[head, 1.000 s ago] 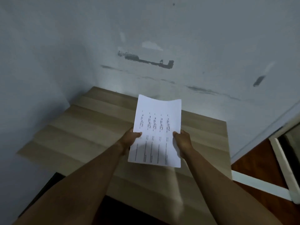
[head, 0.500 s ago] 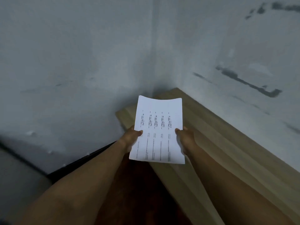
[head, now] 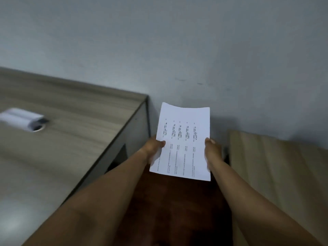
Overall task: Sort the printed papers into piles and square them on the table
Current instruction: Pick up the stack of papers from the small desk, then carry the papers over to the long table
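Observation:
I hold a white printed paper [head: 184, 139] in the air with both hands, its text lines running lengthwise. My left hand [head: 153, 150] grips its left edge and my right hand [head: 213, 151] grips its right edge. The sheet hangs over the dark floor gap between two tables, not resting on either. A grey wood-grain table [head: 71, 130] is to the left and a light beige table [head: 275, 166] is to the right. I cannot tell if it is one sheet or a thin stack.
A blurred white object [head: 21, 118] lies on the grey table beside a round cable hole [head: 38, 128]. A plain grey wall [head: 177, 41] stands close ahead. Dark red-brown floor [head: 177, 210] shows between the tables.
The view has swung left: the beige table moved from under the paper to the right edge, and the grey table came into view at left. Both hands keep their grip on the paper.

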Available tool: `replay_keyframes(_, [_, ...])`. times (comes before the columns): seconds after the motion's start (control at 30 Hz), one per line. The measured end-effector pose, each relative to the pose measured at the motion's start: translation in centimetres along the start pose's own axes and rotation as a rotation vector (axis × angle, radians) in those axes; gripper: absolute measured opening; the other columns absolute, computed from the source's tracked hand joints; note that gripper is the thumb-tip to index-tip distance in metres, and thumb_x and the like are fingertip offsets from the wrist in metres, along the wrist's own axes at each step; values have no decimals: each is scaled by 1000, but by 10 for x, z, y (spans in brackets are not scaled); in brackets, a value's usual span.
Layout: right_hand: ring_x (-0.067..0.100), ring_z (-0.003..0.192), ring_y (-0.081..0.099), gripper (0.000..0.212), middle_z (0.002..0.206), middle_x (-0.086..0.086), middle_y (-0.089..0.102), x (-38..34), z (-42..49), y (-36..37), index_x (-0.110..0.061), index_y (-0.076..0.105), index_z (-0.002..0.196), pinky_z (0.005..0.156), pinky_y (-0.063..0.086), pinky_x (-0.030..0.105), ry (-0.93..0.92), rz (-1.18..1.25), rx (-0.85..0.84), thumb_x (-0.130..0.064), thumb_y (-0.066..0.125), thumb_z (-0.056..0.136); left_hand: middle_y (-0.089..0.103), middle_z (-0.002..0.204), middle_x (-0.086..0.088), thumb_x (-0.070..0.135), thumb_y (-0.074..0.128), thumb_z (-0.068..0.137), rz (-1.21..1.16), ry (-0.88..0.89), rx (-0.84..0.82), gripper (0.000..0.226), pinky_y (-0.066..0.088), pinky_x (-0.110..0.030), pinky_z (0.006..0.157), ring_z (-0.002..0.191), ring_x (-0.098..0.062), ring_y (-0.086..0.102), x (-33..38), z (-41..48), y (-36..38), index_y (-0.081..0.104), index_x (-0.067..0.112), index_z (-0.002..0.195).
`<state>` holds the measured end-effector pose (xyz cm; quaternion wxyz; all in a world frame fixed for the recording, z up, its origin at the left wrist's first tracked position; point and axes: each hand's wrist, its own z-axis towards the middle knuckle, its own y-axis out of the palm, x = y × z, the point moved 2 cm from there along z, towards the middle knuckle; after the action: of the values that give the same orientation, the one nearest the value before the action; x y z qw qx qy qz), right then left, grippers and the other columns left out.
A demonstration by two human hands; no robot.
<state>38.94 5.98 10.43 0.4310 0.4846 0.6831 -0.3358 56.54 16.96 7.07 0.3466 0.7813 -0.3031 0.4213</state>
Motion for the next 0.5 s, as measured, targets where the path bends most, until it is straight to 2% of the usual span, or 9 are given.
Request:
replay_keyframes(0.07, [30,104,63,30,122,18,64,6,-20,39,-7,65,104,98,46,41,2,-58,-141,-22,39,102,49,146,-20,-5,34,102,-36,32,118,43,40,-54,106,132,-42,48,5,-46,-39,42,0,144])
replay_keyframes(0.1, [30,102,64,29,120,19,65,8,-21,42,-9,65,101,95,48,39,-6,-66,-144,-23,40,102,49,146,-20,-4,34,102,-41,10,132,42,39,-53,106,133,-42,47,6,-53,-41,42,-1,143])
replay_keyframes(0.17, [31,98,65,31,115,17,68,11,-41,73,-5,65,105,84,51,33,-19,-90,-238,-24,42,101,50,143,-19,-5,32,102,-63,40,213,40,39,-52,106,132,-41,48,7,-83,-71,45,3,139])
replay_keyframes(0.23, [26,87,64,28,104,12,70,17,-62,104,-9,66,103,73,50,27,-21,-121,-321,-26,44,99,55,137,-16,-11,30,98,-103,97,263,44,43,-53,102,123,-38,53,7,-114,-101,48,7,134])
replay_keyframes(0.3, [23,82,64,26,97,7,70,24,-86,134,-9,66,102,75,50,28,-45,-147,-395,-28,47,99,57,137,-18,-14,32,92,-113,117,379,51,45,-54,100,120,-39,56,3,-141,-137,46,2,138])
replay_keyframes(0.4, [16,72,60,20,84,1,65,40,-123,174,-11,64,104,72,45,25,-84,-153,-453,-22,48,100,57,138,-21,-11,39,88,-112,119,510,56,38,-63,107,124,-45,55,-6,-187,-181,45,4,142])
replay_keyframes(0.5, [23,83,61,18,97,6,66,60,-167,215,-10,63,106,81,46,30,-78,-147,-545,-17,47,101,60,134,-17,-8,41,90,-119,133,593,49,38,-63,108,122,-42,57,-13,-238,-221,50,7,136])
